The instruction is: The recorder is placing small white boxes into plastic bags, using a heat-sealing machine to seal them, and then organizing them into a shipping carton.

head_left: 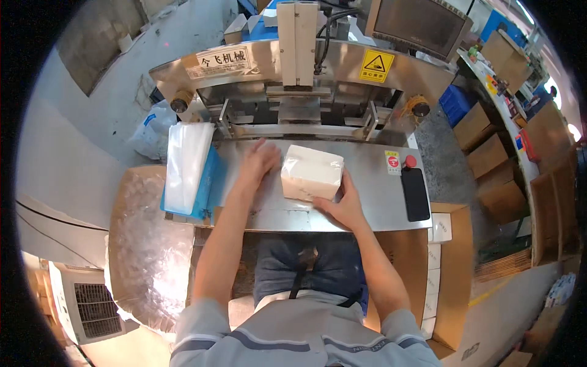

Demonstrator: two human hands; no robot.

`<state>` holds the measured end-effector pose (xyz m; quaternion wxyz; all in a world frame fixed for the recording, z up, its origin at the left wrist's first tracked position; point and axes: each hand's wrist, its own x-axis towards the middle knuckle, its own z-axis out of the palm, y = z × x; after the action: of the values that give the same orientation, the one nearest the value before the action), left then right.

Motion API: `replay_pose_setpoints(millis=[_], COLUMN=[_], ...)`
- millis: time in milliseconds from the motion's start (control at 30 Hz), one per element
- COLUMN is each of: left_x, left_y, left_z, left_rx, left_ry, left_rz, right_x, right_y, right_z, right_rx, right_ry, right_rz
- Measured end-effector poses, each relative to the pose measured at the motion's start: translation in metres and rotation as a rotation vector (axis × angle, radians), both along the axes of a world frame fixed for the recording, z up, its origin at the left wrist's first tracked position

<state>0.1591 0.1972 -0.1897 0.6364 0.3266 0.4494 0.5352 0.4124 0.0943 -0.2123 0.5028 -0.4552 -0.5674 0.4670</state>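
A white, box-shaped pack (312,171) in shiny clear film rests on the metal work table (275,214) in front of me. My right hand (343,205) grips its right end, thumb along the near side and fingers round the far right side. Just left of the pack, my left hand (260,160) hovers apart from it, its fingers smeared by motion. Beyond both hands is a metal machine (299,110) with a horizontal bar across its front. A stack of clear plastic bags (186,162) lies in a blue holder (213,183) at the table's left edge.
On the table's right lie a black phone (416,194) and a red button (411,161). An open carton (455,269) with several white boxes stands below right. At the left is a large carton (122,214) lined with clear plastic. A monitor (419,27) hangs at upper right.
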Motion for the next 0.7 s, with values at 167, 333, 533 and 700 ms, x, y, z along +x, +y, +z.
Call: replay_pose_setpoints(millis=[167,333,533,700], left_x=[0.019,0.020,-0.014,-0.199], left_y=[0.086,0.081,-0.042,-0.141], left_z=[-0.024,-0.021,0.058,0.078], left_rx=[0.037,-0.057,0.103,0.102], left_ry=[0.025,0.289,0.335,0.433], left_rz=[0.011,-0.036,-0.013,0.389], right_x=[-0.005,-0.007,0.005,-0.004], right_y=[0.000,-0.001,-0.002,0.003], right_z=[0.005,0.011,0.006,-0.002], right_rx=[0.062,0.088,0.035,-0.003], right_ry=[-0.020,-0.095,-0.128,-0.017], right_rz=[-0.017,0.002,-0.048,-0.002])
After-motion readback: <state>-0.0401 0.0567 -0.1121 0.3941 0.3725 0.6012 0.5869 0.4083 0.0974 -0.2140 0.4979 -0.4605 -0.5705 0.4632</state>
